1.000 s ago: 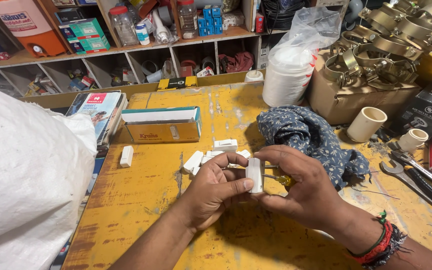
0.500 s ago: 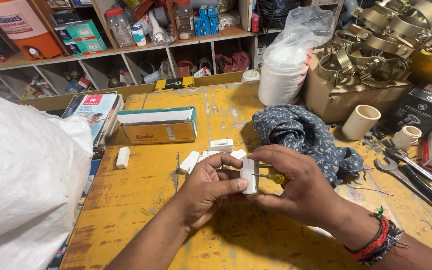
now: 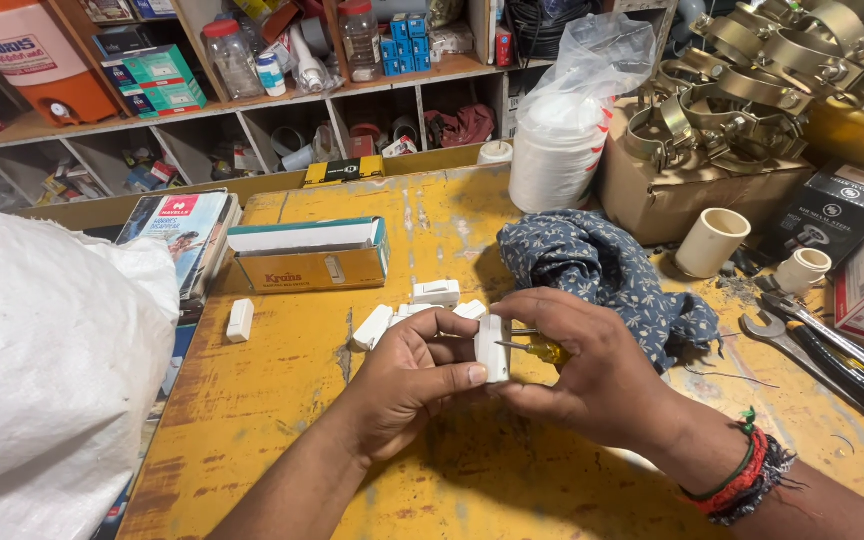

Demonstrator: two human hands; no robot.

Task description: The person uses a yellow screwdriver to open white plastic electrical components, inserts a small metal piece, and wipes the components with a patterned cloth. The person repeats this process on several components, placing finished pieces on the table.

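Above the worn yellow wooden table [image 3: 282, 400], 1 small white plastic switch [image 3: 493, 350] is gripped firmly by the left hand [image 3: 407, 385], and a yellow-handled screwdriver [image 3: 537, 348] is held tightly in the right hand [image 3: 592, 375].

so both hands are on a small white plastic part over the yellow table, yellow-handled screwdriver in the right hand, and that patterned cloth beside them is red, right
Not quite: the patterned cloth is dark blue, not red, as the head view shows. The rest holds: the left hand and right hand both grip the small white plastic part over the yellow table, with the yellow-handled screwdriver in the right hand.
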